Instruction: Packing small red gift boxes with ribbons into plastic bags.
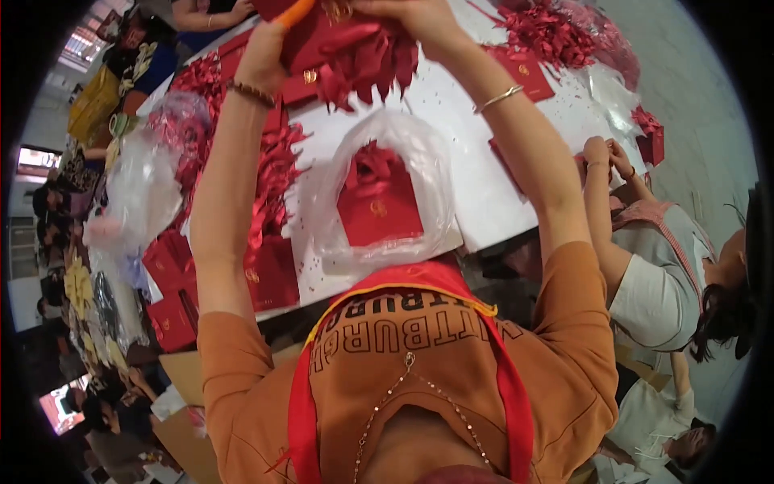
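Observation:
At the far edge of the view, my two hands hold a red paper gift bag [310, 44] with a gold emblem and a bunch of dark red ribbons [371, 64] hanging from it. My left hand [264, 56] is closed on its left side; a bright orange piece lies at the thumb, too cut off to identify. Fingers of my right hand [419, 18] grip the upper right part, their tips partly out of view. Nearer to me, a clear plastic bag [322, 202] lies open around more red gift bags [379, 211] with ribbons.
Red gift bags [272, 274] and loose ribbons [274, 181] are piled along the left of the white table [484, 194]. Another ribbon heap [548, 36] lies at the far right. A co-worker [661, 266] handles something red on the right. Clear plastic [145, 185] bulges at the left.

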